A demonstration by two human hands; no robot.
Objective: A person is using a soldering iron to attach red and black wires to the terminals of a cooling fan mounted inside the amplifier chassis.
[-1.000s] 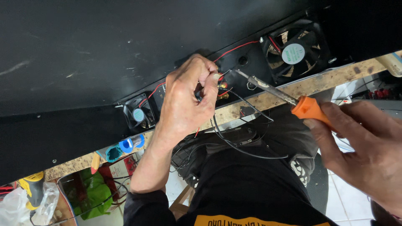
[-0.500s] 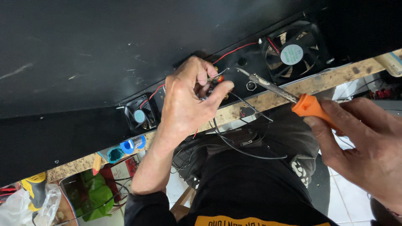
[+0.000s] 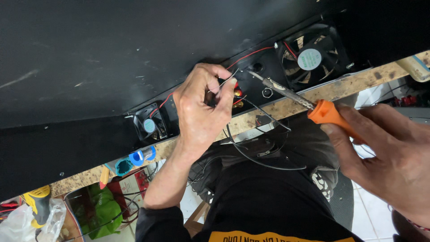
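A person's left hand (image 3: 201, 112) pinches a thin strand of solder wire (image 3: 226, 80) against the back edge of a black cabinet panel (image 3: 112, 54), while the right hand (image 3: 385, 157) grips the orange handle of a soldering iron (image 3: 286, 93). Compared with a second ago, the iron's tip sits closer to the red and gold terminals (image 3: 236, 96) just right of the left hand's fingers, and the solder strand now angles up toward it, so the joint appears about to be made. Room is tight: a large cooling fan (image 3: 309, 56) lies just right of the tip, a small fan (image 3: 149, 124) left of the wrist, and loose black wires (image 3: 264, 157) loop below the wooden bench edge (image 3: 286, 107).
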